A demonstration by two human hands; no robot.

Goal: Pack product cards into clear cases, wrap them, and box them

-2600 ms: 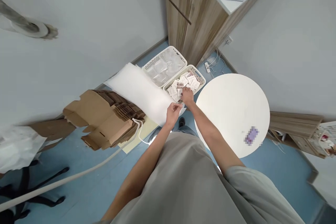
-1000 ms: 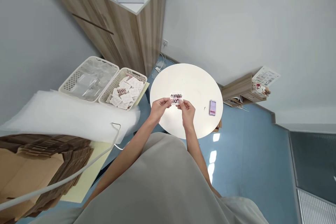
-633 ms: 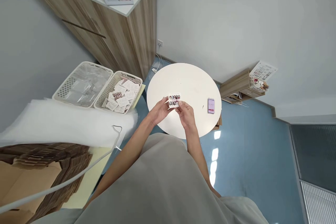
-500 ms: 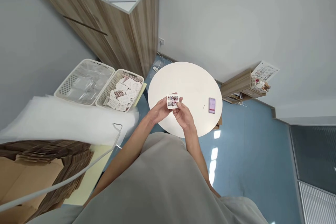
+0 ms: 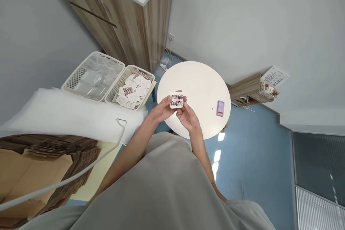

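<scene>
A small white card of press-on nails [image 5: 176, 100], with two rows of dark and reddish nails, is held above the round white table [image 5: 199, 79]. My left hand [image 5: 163, 111] is closed on its left side, with fingers reaching behind it. My right hand [image 5: 189, 118] is at the lower right edge, thumb against the card and fingers curled; its exact grip is partly hidden. To the left, a white basket [image 5: 113, 91] holds many similar cards, with one nail card [image 5: 128, 90] lying face up.
A second basket [image 5: 70, 79] holds clear plastic bags. White foam sheeting [image 5: 70, 111] and stacked flat cardboard boxes [image 5: 40, 172] lie at left, crossed by a pale cable [image 5: 81, 176]. A purple box-like item [image 5: 220, 108] is on the table. A wooden cabinet [image 5: 129, 28] stands behind.
My right hand has come from the card basket, and a nail card is now between both hands over the table. The view has turned right; lately the card has shifted only slightly.
</scene>
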